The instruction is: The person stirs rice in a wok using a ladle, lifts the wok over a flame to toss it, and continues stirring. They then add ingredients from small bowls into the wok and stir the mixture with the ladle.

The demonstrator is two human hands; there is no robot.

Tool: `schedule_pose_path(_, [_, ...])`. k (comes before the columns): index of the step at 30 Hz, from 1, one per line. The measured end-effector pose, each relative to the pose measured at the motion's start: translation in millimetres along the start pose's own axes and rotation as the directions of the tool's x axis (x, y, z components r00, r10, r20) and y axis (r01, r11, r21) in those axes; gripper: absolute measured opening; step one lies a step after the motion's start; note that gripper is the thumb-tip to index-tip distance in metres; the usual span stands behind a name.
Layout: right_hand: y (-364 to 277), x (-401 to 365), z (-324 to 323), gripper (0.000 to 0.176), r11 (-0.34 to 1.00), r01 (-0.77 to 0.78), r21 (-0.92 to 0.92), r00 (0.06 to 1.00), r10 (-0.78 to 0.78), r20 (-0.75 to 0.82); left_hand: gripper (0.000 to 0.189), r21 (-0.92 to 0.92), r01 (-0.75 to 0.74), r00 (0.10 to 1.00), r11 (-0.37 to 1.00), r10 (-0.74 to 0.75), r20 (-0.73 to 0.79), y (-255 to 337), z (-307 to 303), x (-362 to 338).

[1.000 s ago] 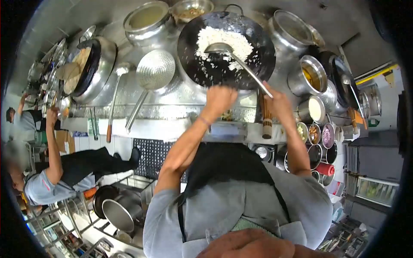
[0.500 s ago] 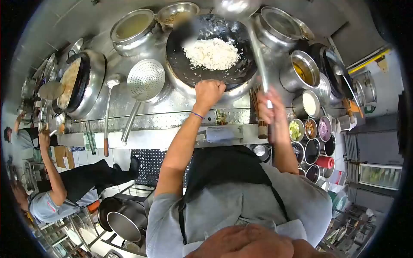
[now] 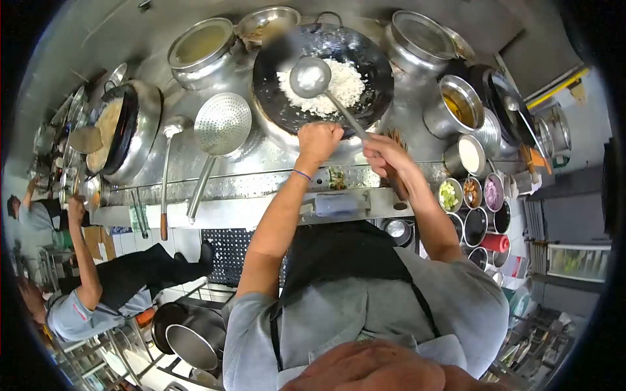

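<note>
White rice lies in a dark wok at the top centre. My left hand is a closed fist at the wok's near rim; the rim or handle under its fingers is hidden. The handle of a metal ladle runs through my closed right hand, right of the wok's near edge. The round bowl of that ladle is over the rice and covers part of it.
Left of the wok lie a perforated skimmer and another ladle. A pot of oil and small ingredient containers stand at the right. A co-worker is at the far left beside another wok.
The ladle has swung from beyond the wok's upper right down over the rice. My right hand has moved left, nearer the wok. My left hand has stayed almost still.
</note>
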State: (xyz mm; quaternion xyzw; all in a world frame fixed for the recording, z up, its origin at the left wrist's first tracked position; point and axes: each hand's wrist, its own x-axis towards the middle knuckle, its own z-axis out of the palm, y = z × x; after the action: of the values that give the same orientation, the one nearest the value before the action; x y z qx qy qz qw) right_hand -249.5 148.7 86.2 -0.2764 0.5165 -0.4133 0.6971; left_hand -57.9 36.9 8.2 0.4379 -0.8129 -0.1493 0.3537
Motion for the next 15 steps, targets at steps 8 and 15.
schedule_pose_path(8, [-7, -49, 6, 0.028, 0.987, -0.037, -0.159, 0.999, 0.034, -0.020, 0.034, -0.024, -0.010, 1.000, 1.000, 0.009, -0.025, -4, 2, 0])
schedule_pose_path(15, [-4, -39, 16, 0.013, 0.977, 0.045, -0.207, 0.998, -0.054, -0.036, 0.032, -0.015, -0.020, 0.999, 1.000, 0.019, -0.026, -4, 4, -2])
